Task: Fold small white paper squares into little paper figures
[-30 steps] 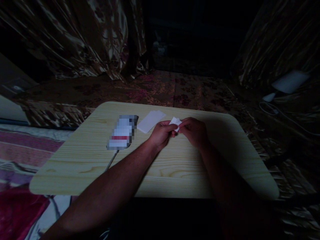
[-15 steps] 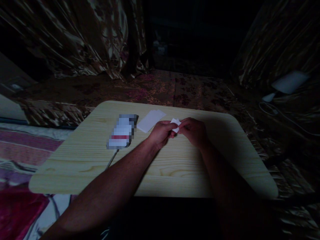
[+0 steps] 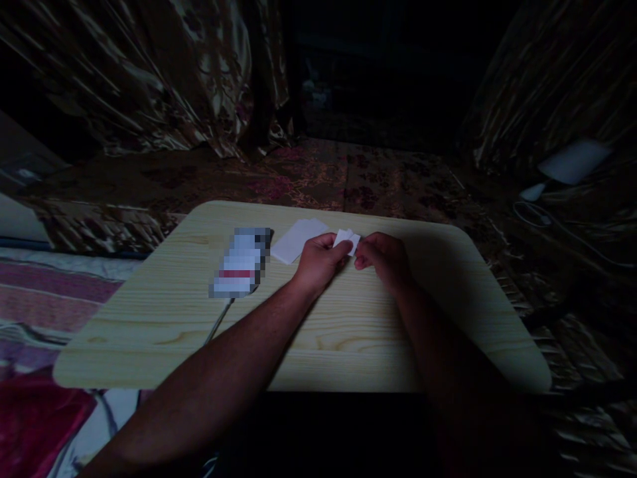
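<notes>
My left hand (image 3: 321,260) grips a small piece of folded white paper (image 3: 347,239), thumb on top, above the middle of the wooden table. Two pointed corners of the paper stick up past the thumb. Close by on the right, my right hand (image 3: 381,255) has its fingers curled together at the paper's right edge; whether they pinch it is hard to make out in the dim light. Left of my hands lies a stack of white paper sheets (image 3: 298,240), slightly fanned.
A phone (image 3: 241,262), blurred out, lies on the left of the table (image 3: 318,358) with a cable (image 3: 219,322) running to the near edge. Beyond the table are a patterned ledge (image 3: 279,176) and curtains (image 3: 219,86). A white lamp (image 3: 572,162) stands at right.
My left hand has tilted the paper up a little, so more of it shows. My right fingers have shifted off its lower right corner and curled more.
</notes>
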The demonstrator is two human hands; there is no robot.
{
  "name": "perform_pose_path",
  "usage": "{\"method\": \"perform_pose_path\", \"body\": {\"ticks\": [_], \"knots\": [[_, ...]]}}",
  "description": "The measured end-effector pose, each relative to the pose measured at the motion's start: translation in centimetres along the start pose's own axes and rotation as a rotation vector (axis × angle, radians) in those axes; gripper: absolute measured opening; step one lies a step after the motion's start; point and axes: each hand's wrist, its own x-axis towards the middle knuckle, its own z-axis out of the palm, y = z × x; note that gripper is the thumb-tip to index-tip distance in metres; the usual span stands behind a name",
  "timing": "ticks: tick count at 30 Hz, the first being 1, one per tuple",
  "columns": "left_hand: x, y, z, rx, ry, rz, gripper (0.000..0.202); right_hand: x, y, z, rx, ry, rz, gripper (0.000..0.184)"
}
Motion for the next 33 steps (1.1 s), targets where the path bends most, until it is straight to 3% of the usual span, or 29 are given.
{"method": "perform_pose_path", "body": {"ticks": [13,33], "knots": [[-0.03,-0.34,-0.01,0.054,-0.026,0.021,0.022,0.06,0.67,0.32,-0.146,0.041,-0.111,0.011],[-0.14,-0.20,0.12,0.065,0.014,0.005,0.018,0.34,0.91,0.13,-0.053,0.009,-0.002,0.011]]}}
